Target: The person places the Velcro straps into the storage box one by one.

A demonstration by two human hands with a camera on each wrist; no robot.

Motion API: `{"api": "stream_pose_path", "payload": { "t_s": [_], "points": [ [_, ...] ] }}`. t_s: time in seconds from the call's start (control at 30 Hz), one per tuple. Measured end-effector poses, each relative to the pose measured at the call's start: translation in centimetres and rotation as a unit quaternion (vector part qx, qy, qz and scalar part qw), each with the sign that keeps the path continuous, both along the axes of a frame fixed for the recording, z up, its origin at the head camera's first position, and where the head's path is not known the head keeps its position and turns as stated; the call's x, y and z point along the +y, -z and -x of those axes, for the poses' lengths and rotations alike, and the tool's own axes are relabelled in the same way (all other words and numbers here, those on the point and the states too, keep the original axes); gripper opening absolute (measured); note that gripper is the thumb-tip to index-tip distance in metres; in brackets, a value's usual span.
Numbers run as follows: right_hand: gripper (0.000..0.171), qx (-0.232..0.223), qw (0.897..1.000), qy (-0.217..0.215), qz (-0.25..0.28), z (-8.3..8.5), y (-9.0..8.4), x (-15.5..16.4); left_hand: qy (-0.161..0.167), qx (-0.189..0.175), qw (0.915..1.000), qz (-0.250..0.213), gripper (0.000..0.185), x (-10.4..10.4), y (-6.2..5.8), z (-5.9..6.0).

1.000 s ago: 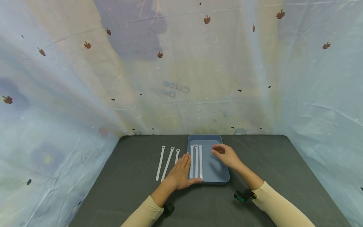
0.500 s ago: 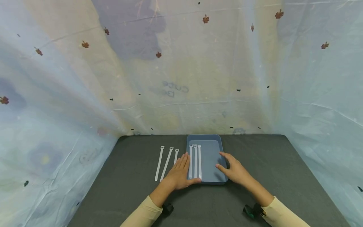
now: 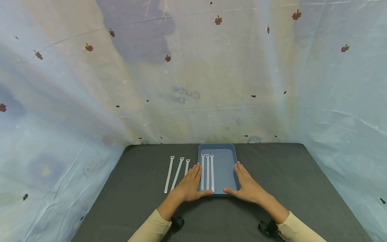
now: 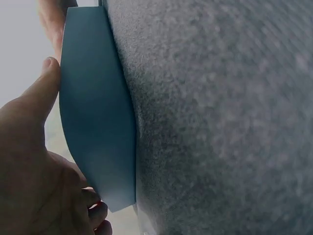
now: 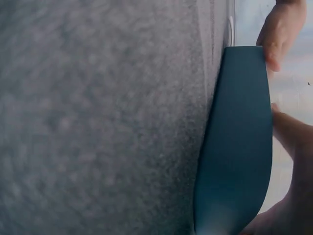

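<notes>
A blue tray (image 3: 225, 168) sits on the dark grey table (image 3: 287, 174), with its long side running away from the person. The left hand (image 3: 189, 185) lies flat against the tray's left side, and its thumb reaches along the near edge. The right hand (image 3: 246, 185) lies flat against the tray's right side, and its thumb also points in along the near edge. The fingers of both hands are straight and point away from the person, the same way the tray runs. So the tray is right between the two hands, and each hand is just as close to it. Three white ties (image 3: 207, 171) lie in the left part of the tray, lined up along its length. Three more ties (image 3: 176, 173) lie on the table just left of the left hand
</notes>
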State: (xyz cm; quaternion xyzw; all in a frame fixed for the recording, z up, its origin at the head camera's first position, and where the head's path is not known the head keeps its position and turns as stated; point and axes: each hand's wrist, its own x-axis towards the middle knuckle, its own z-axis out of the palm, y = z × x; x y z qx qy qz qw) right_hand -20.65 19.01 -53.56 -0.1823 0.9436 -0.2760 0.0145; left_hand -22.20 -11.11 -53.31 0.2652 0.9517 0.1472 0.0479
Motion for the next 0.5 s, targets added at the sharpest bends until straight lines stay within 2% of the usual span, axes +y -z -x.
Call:
{"api": "stream_pose_path", "payload": {
  "t_s": [0.13, 0.33, 0.5],
  "points": [
    [0.127, 0.01, 1.0, 0.0, -0.022, -0.2, 0.1, -0.1, 0.011, 0.005, 0.9998, -0.013, 0.115, -0.5, 0.2, 0.4],
    [0.129, 0.019, 0.999, 0.0, -0.034, -0.1, 0.2, -0.1, 0.026, 0.011, 0.9992, -0.027, 0.096, -1.4, -0.7, 1.0],
    [0.13, 0.021, 0.999, -0.004, -0.039, -0.1, 0.4, -0.1, 0.016, 0.001, 0.9974, -0.07, 0.084, -2.3, -0.9, 1.5]
  ]
}}
